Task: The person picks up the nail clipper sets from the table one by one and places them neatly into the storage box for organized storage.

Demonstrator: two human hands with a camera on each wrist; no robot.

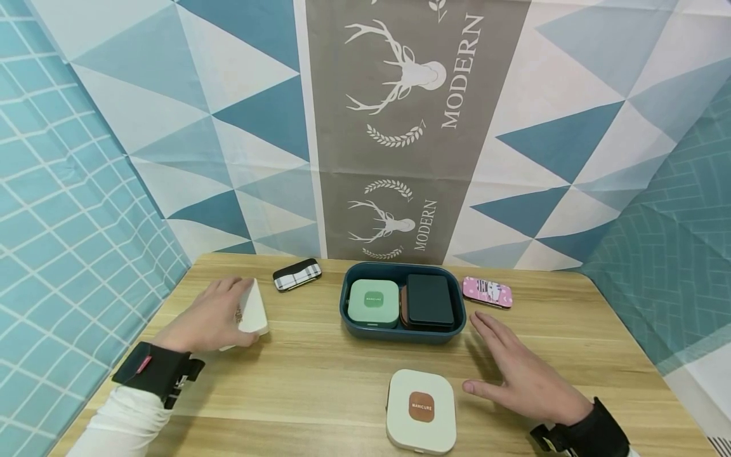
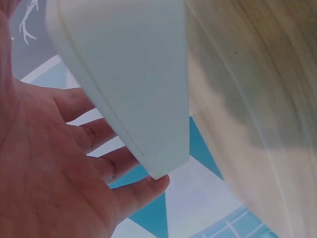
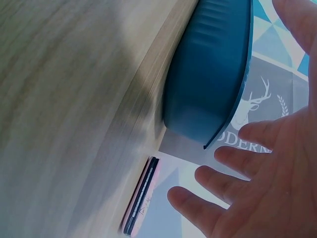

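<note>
At the left of the table my left hand (image 1: 214, 314) grips a plain white case (image 1: 255, 311) that stands tilted, thumb on the near side and fingers on the far side. The left wrist view shows the fingertips against the seamed edge of this white case (image 2: 129, 74). My right hand (image 1: 520, 381) hovers with its fingers extended, holding nothing, right of a dark blue bin (image 1: 400, 334). In the bin lie a mint green manicure case (image 1: 374, 311) and a dark case (image 1: 429, 300), with a brown one mostly hidden beside it. A cream manicure case (image 1: 421, 428) lies flat in front.
A black-and-white plaid case (image 1: 297, 275) lies near the table's back edge, left of the bin. To the bin's right is a pink patterned case (image 1: 487, 292). A patterned cloth (image 1: 388, 158) hangs behind the wooden table (image 1: 308, 393).
</note>
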